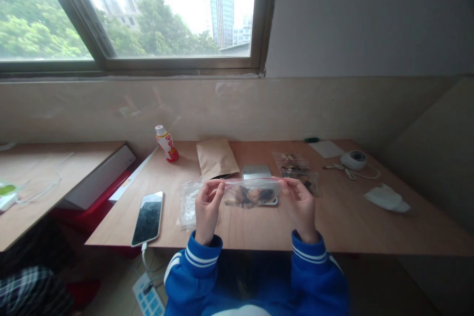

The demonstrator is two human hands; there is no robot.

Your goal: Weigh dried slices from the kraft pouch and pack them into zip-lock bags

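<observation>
Left hand (207,210) and right hand (300,206) clamp fingers on opposite ends of a clear red-sealed plastic bag (252,193). Beyond it, a red-and-white plastic bottle (166,144); label unreadable.

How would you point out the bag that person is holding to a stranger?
Below the window runs a wooden desk. Near its front edge, a person's left hand and right hand stretch a clear resealable bag between them. It has a red seal strip and dark contents, and unlike the other clear bags on the desk, it is held up.
</observation>
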